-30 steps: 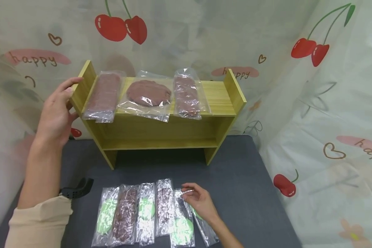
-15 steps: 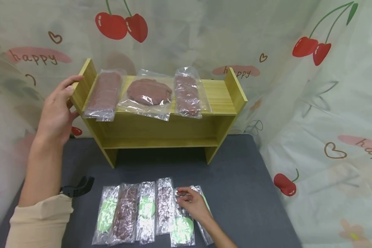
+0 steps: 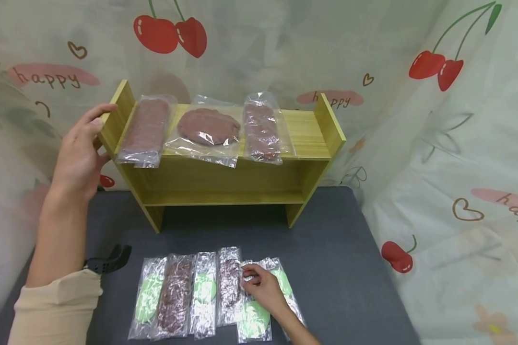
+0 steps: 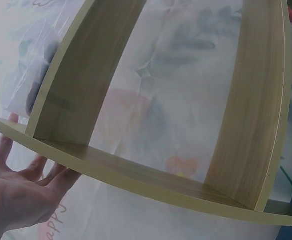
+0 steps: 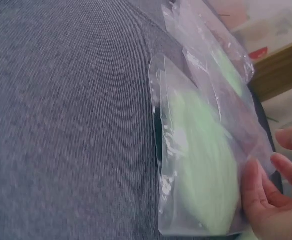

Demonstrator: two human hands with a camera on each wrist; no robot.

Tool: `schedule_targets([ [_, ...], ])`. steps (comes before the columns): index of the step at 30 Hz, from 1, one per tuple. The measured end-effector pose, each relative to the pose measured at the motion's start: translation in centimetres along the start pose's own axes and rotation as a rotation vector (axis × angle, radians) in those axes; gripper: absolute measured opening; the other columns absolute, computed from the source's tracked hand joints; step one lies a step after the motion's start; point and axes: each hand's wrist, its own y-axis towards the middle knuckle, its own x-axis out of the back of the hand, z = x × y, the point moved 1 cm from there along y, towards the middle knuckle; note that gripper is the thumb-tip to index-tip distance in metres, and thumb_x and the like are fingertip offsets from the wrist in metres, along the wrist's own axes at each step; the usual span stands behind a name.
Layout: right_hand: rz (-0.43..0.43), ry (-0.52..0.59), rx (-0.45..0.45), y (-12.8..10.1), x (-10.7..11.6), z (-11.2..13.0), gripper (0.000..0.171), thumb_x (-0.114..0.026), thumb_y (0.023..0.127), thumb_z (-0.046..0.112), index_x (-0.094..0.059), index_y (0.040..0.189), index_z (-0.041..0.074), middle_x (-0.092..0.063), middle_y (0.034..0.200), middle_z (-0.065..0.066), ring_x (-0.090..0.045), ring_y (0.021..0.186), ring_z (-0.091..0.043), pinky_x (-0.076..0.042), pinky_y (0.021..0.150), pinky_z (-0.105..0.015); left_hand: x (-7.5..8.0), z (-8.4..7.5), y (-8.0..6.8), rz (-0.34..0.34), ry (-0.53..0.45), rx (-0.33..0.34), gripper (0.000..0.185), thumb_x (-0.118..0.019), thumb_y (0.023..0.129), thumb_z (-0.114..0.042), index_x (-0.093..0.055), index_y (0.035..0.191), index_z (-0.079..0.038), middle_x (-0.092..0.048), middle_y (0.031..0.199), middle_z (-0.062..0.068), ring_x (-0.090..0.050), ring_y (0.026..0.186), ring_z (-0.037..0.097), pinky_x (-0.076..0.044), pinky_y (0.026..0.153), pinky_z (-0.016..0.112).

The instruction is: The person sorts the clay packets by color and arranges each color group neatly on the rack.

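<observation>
In the head view my left hand (image 3: pixel 75 153) grips the left side panel of a wooden shelf (image 3: pixel 241 199); the left wrist view shows its fingers (image 4: pixel 36 167) against the panel's outer face. My right hand (image 3: pixel 263 290) is over the upper part of a clear bag with a flat green piece (image 3: pixel 254 318), in a row of bags on the dark table. Seen from the right wrist, its curved fingers stand apart beside the green piece's bag (image 5: pixel 205 165), and the thumb is at the bag's edge. No grip on the bag shows.
Several clear bags lie side by side: green (image 3: pixel 148 297), brown (image 3: pixel 174 297), green (image 3: pixel 205 292), brown (image 3: pixel 229 287), with another green one (image 3: pixel 282 282) at the right. Three bags with brown contents (image 3: pixel 209 127) lie on the upper shelf. Patterned cloth (image 3: pixel 453 143) hangs around the table.
My right hand has moved left, from between the two right-hand bags to over the green one beside the brown bag. My left hand stays on the shelf.
</observation>
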Motion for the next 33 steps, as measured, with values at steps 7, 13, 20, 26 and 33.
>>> schedule_targets([
  [7, -0.005, -0.006, 0.035, -0.1, -0.8, 0.3, 0.038, -0.075, 0.087, 0.015, -0.067, 0.125, 0.017, -0.07, 0.106, -0.004, -0.066, 0.083, -0.011, -0.052, 0.067, -0.025, 0.0, 0.0, 0.1, -0.01, -0.004, 0.009, 0.038, -0.048, 0.105, -0.026, -0.054, 0.141, -0.016, -0.039, 0.14, 0.003, -0.04, 0.124, 0.023, -0.032, 0.096, 0.039],
  [13, -0.006, 0.006, 0.053, -0.3, -1.2, 0.2, 0.036, -0.077, 0.086, 0.016, -0.071, 0.121, 0.018, -0.07, 0.107, -0.005, -0.067, 0.076, -0.007, -0.053, 0.062, -0.025, 0.0, -0.1, 0.0, -0.01, 0.011, 0.011, 0.038, -0.047, 0.106, -0.026, -0.053, 0.142, -0.017, -0.038, 0.142, 0.003, -0.038, 0.126, 0.024, -0.028, 0.1, 0.042],
  [20, 0.005, -0.025, 0.073, -0.3, -1.7, 0.3, 0.032, -0.078, 0.085, 0.02, -0.073, 0.116, 0.021, -0.072, 0.095, -0.002, -0.065, 0.072, -0.007, -0.051, 0.059, -0.025, 0.0, -0.1, 0.0, -0.005, 0.006, 0.016, 0.038, -0.047, 0.106, -0.026, -0.052, 0.142, -0.016, -0.038, 0.143, 0.002, -0.038, 0.126, 0.023, -0.03, 0.098, 0.04],
  [26, 0.007, -0.043, 0.096, -0.3, -2.0, 0.1, 0.043, -0.082, 0.079, 0.015, -0.07, 0.12, 0.022, -0.069, 0.112, -0.003, -0.064, 0.078, -0.006, -0.053, 0.061, -0.024, 0.0, 0.0, 0.0, 0.002, 0.014, 0.015, 0.039, -0.045, 0.106, -0.028, -0.052, 0.143, -0.016, -0.037, 0.144, 0.002, -0.037, 0.128, 0.024, -0.026, 0.102, 0.044],
  [33, 0.003, -0.05, 0.13, -0.5, -2.2, 0.3, 0.051, -0.082, 0.075, 0.008, -0.068, 0.123, 0.019, -0.066, 0.12, -0.005, -0.064, 0.081, -0.007, -0.053, 0.066, -0.024, 0.1, 0.0, 0.1, 0.0, 0.002, 0.02, 0.039, -0.046, 0.106, -0.028, -0.052, 0.142, -0.016, -0.038, 0.143, 0.003, -0.038, 0.127, 0.024, -0.03, 0.098, 0.042],
])
